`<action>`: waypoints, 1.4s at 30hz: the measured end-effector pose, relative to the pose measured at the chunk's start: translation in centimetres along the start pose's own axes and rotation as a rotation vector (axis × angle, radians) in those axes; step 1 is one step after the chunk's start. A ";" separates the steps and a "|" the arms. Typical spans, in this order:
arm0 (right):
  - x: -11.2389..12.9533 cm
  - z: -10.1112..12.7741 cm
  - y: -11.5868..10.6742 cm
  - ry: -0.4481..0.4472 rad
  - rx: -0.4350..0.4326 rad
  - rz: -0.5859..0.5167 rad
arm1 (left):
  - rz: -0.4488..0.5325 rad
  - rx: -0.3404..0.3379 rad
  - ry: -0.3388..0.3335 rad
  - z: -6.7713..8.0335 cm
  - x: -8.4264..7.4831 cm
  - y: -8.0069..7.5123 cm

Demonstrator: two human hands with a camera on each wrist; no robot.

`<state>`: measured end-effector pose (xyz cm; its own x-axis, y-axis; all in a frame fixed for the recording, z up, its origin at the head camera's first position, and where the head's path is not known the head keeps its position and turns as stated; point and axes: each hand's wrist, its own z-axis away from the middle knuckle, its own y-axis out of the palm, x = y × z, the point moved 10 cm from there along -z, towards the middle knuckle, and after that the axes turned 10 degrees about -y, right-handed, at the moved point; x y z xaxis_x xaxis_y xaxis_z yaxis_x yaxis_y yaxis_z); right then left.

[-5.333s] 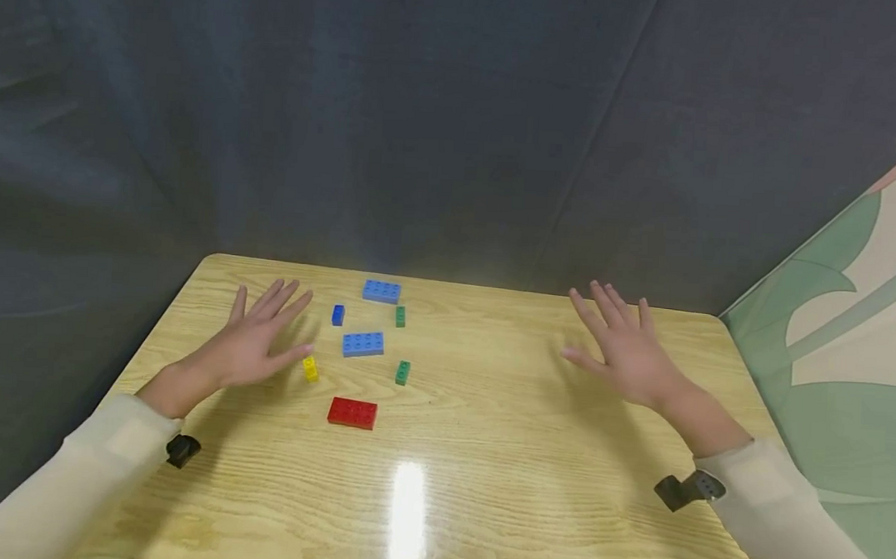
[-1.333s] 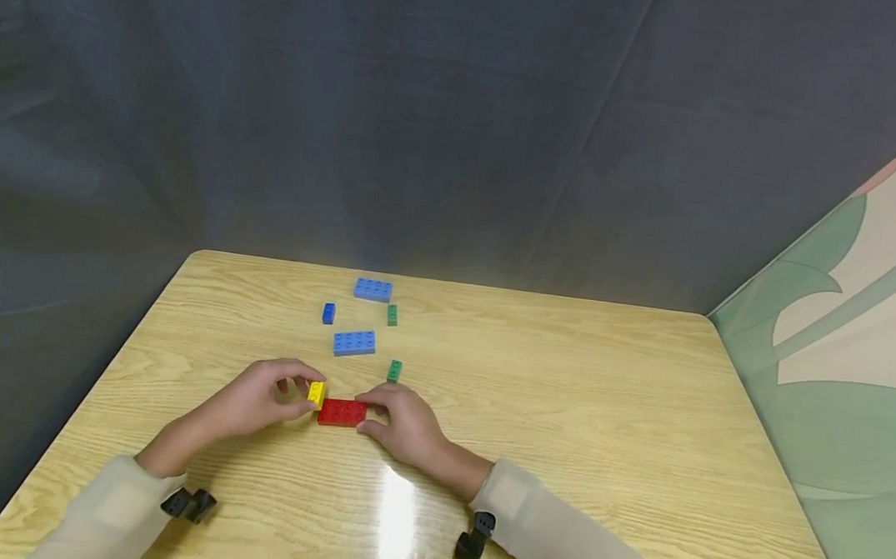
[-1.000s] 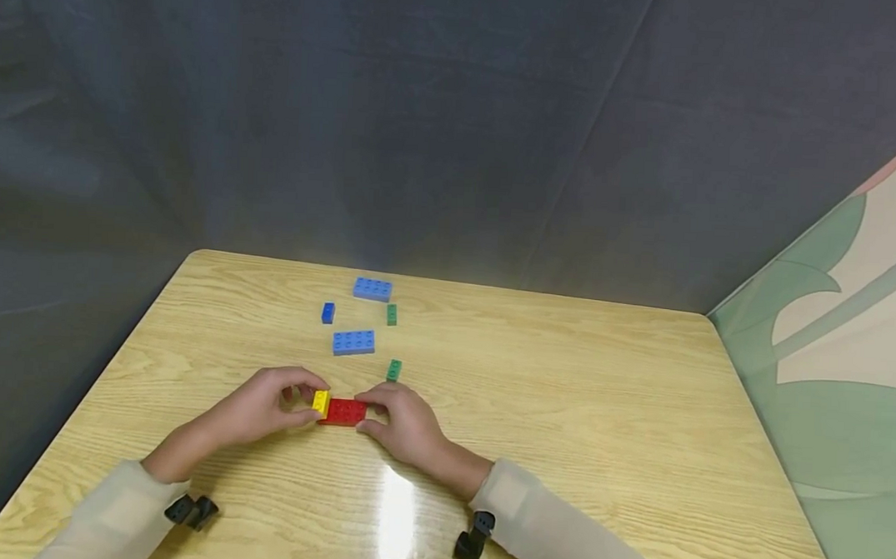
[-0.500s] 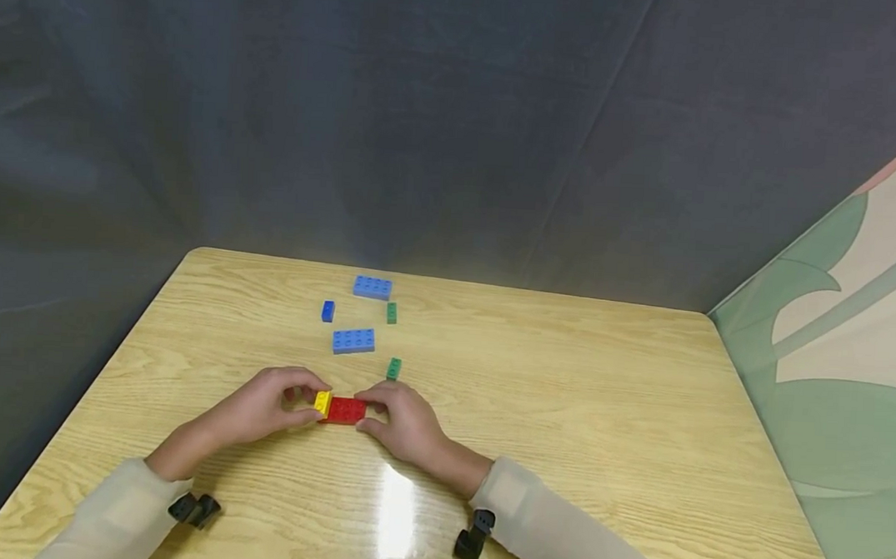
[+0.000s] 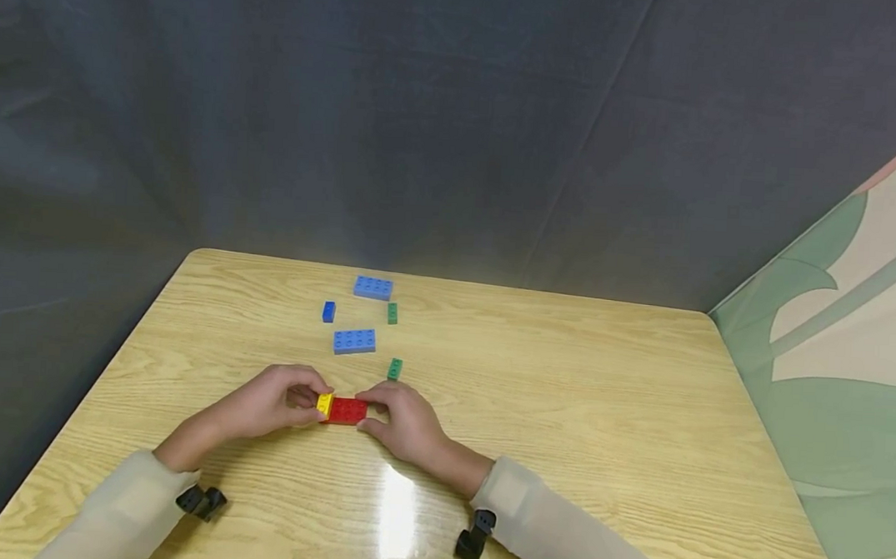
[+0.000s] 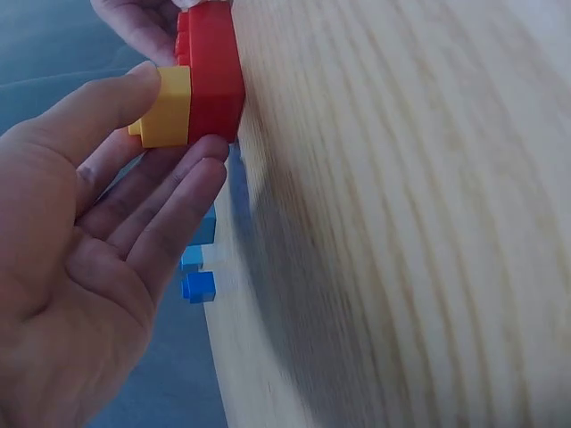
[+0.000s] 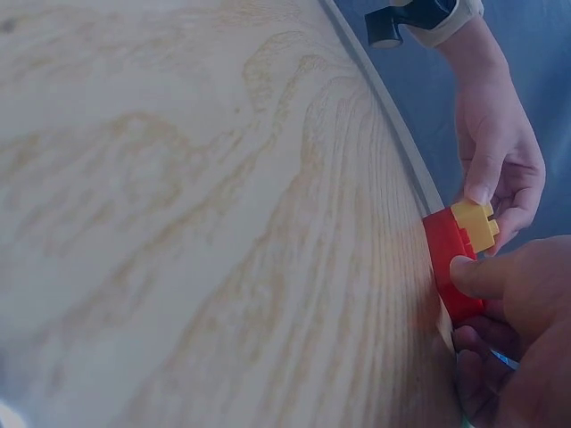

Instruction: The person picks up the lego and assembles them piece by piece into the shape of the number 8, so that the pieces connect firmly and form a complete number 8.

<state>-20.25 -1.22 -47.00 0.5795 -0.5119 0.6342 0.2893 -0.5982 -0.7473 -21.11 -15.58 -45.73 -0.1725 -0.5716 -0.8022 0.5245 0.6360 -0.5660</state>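
Note:
A red toy brick (image 5: 348,411) lies on the table with a small yellow brick (image 5: 325,405) standing on its left end. My left hand (image 5: 273,401) pinches the yellow brick between thumb and fingers. In the left wrist view the yellow brick (image 6: 169,107) sits flush against the studded face of the red brick (image 6: 214,71). My right hand (image 5: 407,424) grips the right end of the red brick, thumb on the near side and fingers on the far side. The right wrist view shows the right thumb (image 7: 482,275) against the red brick's side.
Behind the hands lie two larger blue bricks (image 5: 354,341), a small dark blue brick (image 5: 329,312) and two small green bricks (image 5: 395,369). A dark curtain (image 5: 454,130) hangs behind the wooden table (image 5: 562,418). A patterned panel (image 5: 848,397) stands on the right.
Both hands came inward from apart. The left hand picked up the yellow brick and brought it onto the red brick's left end, while the right hand took hold of the red brick.

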 end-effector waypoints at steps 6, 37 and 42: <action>0.0 0.0 -0.2 0.003 -0.006 -0.004 | -0.003 -0.001 -0.009 -0.1 -0.1 0.2; -0.3 -0.2 0.0 0.005 0.023 -0.030 | 0.023 -0.023 -0.111 -0.4 1.8 0.3; -0.2 -0.3 -1.2 -0.018 -0.032 -0.074 | 0.032 -0.020 -0.114 -0.5 1.9 0.3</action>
<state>-20.96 -0.53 -46.18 0.5707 -0.4547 0.6837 0.3079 -0.6534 -0.6916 -21.66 -16.20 -47.51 -0.0592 -0.6055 -0.7937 0.5117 0.6643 -0.5449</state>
